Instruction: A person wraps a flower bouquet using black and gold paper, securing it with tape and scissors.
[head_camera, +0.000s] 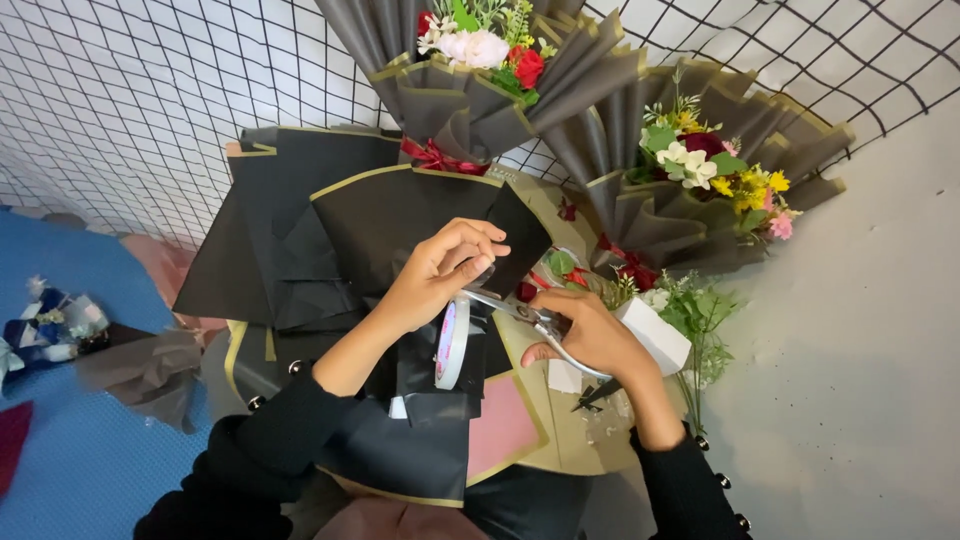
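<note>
Tape pulled out and scissors set to it over black wrapping sheets.

The left hand (440, 272) pinches the end of a tape strip, with the tape roll (452, 343) hanging just below its wrist. The right hand (590, 335) is closed through the handles of the scissors (530, 315), whose blades point toward the left fingers and meet the strip. Under both hands lie black gold-edged wrapping sheets (370, 215), with a pink sheet (500, 425) nearer the body. Just beyond the right hand sit a white foam block (655, 335) and green stems (700, 315). Farther out, 2 wrapped bouquets (690, 180) lean against a wire grid (120, 100), crowding the far side.
</note>
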